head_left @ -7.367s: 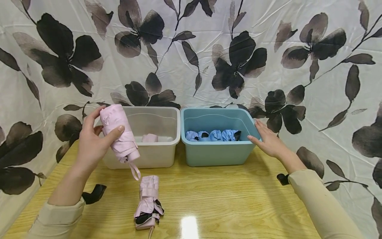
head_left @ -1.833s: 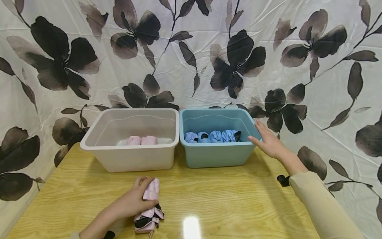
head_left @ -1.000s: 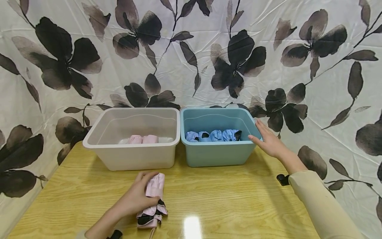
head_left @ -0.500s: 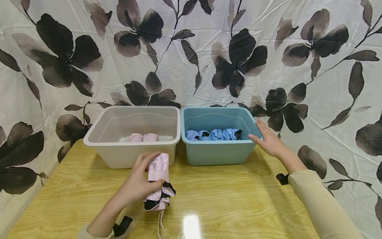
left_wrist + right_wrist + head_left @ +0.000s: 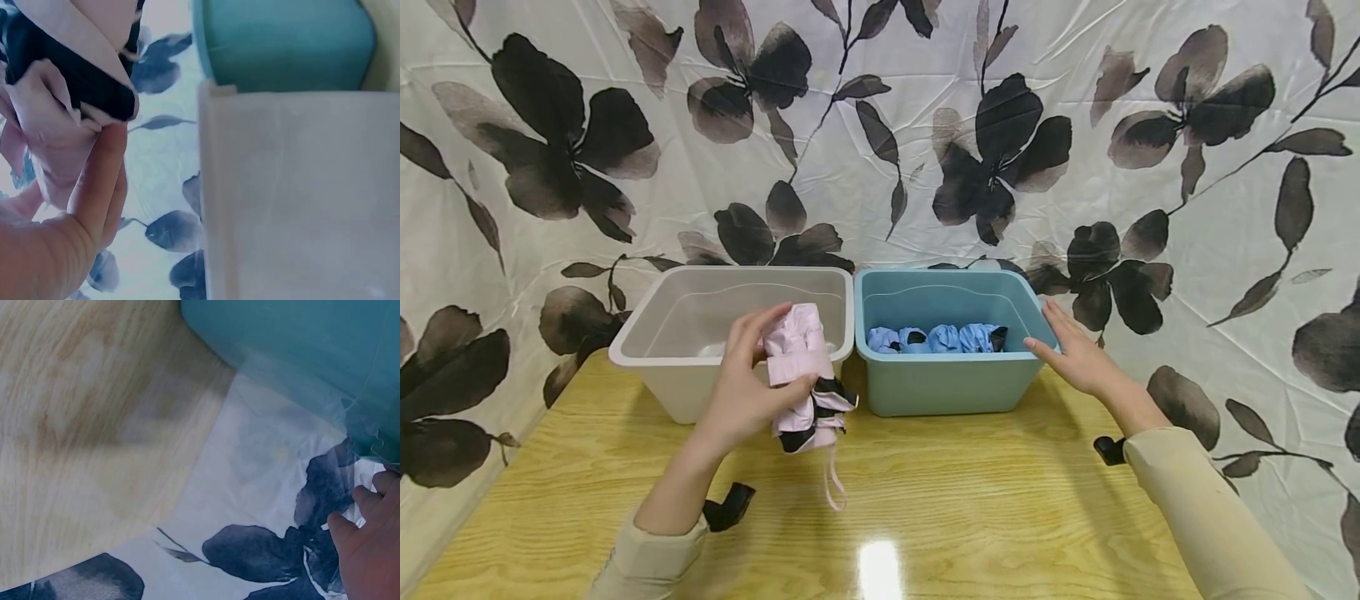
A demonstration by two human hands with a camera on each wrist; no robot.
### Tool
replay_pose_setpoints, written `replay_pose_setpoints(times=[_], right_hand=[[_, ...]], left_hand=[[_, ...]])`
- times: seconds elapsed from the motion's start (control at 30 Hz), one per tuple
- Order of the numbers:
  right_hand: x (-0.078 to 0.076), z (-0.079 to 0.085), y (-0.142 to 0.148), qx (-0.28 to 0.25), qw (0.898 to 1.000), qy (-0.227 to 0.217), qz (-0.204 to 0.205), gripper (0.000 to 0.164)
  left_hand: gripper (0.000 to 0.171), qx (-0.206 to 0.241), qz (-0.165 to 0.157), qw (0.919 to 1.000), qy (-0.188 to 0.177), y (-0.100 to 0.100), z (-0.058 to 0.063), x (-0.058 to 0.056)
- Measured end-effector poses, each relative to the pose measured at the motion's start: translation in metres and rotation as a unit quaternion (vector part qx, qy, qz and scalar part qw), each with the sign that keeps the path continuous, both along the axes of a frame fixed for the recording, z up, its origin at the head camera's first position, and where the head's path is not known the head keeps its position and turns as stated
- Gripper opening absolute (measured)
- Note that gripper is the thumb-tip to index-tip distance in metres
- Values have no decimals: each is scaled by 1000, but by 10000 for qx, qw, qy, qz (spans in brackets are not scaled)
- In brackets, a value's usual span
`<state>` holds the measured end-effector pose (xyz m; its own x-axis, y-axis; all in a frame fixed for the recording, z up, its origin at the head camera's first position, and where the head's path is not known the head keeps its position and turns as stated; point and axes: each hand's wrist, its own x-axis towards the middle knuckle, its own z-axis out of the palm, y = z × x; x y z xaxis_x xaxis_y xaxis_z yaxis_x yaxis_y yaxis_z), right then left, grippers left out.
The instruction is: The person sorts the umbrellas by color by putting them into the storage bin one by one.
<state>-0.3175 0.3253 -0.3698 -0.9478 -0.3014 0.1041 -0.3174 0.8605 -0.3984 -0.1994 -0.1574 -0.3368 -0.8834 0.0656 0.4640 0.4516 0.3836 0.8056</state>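
Observation:
A pink folding umbrella with black folds and a wrist loop is gripped by my left hand, thumb on the near side. It is raised in front of the light grey bin, overlapping its front rim in the head view. The left wrist view shows the umbrella's loose pink cloth beside my fingers. On the right, my right hand rests with straight fingers at the right rim of the blue bin. Several rolled blue umbrellas lie in that bin. The grey bin's pink umbrellas are hidden behind the held one.
Both bins stand side by side at the back of the wooden table, against a floral cloth. Their neighbouring rims nearly touch. A bright reflection lies on the table near its front.
A pink umbrella once in my left hand went into the grey bin. My left hand then gripped the second one on the table and lifted it toward that bin. My right hand stayed put.

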Motion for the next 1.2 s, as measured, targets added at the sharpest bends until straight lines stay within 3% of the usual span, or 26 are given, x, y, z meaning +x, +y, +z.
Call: replay_pose_setpoints(times=[0.17, 0.37, 0.5, 0.7, 0.93, 1.07, 1.2], right_hand=[[1, -1, 0, -21, 10000, -18, -7, 86], [-1, -1, 0, 76, 10000, 42, -23, 86], [-2, -1, 0, 163, 9998, 81, -44, 87], [-1, -2, 1, 118, 9999, 94, -40, 87], [-1, -4, 2, 56, 9999, 85, -39, 87], [-2, -3, 1, 57, 9999, 110, -43, 87], [-3, -2, 1, 117, 9999, 122, -26, 86]], left_hand=[[88, 244, 331, 9990, 178, -2, 17, -21], [87, 292, 766, 9954, 495, -10, 27, -51], [87, 257, 959, 9945, 335, -13, 32, -73], [88, 18, 999, 9949, -157, -13, 30, -106], [92, -507, 887, 9895, -1018, -9, 20, -140], [92, -597, 448, 9834, -1654, -11, 14, -156], [93, -387, -116, 9670, -2516, -13, 7, -167]])
